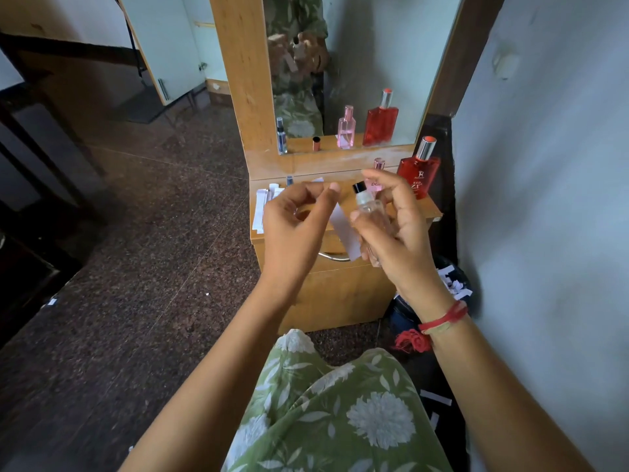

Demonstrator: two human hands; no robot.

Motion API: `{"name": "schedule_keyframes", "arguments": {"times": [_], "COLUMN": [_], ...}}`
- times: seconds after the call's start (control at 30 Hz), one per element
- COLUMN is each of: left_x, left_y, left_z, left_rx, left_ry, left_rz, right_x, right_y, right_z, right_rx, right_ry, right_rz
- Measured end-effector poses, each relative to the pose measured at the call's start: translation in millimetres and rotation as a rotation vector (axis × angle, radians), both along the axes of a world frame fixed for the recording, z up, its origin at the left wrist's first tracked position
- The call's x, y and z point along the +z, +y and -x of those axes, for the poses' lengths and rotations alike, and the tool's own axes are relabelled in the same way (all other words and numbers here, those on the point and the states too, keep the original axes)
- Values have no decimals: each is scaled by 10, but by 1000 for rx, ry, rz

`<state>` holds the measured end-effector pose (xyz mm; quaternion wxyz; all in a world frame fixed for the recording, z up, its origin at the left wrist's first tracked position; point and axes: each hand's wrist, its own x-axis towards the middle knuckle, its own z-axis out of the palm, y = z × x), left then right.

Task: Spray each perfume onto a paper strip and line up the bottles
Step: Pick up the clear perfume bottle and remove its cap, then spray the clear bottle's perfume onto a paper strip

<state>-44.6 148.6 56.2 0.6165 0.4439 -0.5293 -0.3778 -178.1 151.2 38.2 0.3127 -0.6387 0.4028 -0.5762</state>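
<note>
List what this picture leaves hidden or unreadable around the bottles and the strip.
Head view:
- Pink bottle: body and label mostly behind the right hand.
- Small blue bottle: only its top shows above the left hand.
- Clear bottle: base hidden inside the right hand.
- Paper strip: top end hidden behind the left hand.

Head camera looks forward and down, seemingly close above dresser [340, 294].

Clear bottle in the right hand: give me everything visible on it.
The clear bottle is small and see-through, glass or plastic, with a black top. It tilts, top leaning left, in mid-air before the dresser. The right hand grips its body, forefinger arched above the top. The paper strip pinched by the left hand hangs just left of it; contact unclear.
</note>
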Motion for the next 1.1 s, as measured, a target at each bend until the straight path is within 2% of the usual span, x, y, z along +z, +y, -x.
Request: {"name": "schedule_keyframes", "arguments": {"times": [0.27, 0.33, 0.47, 0.53, 0.6, 0.73, 0.87, 0.93, 1.1], "left_x": [19, -22, -90, -103, -106, -70, -20, -4, 12], "left_y": [-44, -63, -80, -76, -73, -71, -74, -67, -75], "left_z": [-22, -44, -51, -47, -38, -15, 3, 9, 1], "left_rx": [-103, -102, -87, -78, -72, -84, -110, -110, -107], "left_ry": [70, 84, 96, 95, 83, 55, 40, 39, 114], "left_rz": [-14, -31, -58, -74, -85, -91, -79, -71, -95], "right_x": [87, 128, 208, 224, 225, 206, 182, 165, 174], "right_y": [89, 112, 142, 148, 156, 171, 118, 74, 61], "right_z": [-49, -54, -32, -16, -5, -16, -44, -40, -15], "right_rx": [-104, -67, 146, 242, 313, 394, 55, -71, -190], "right_ry": [45, -77, -452, -557, -582, -512, -101, 32, 34], "right_rz": [77, -40, -280, -309, -333, -338, -77, 31, 99]}}
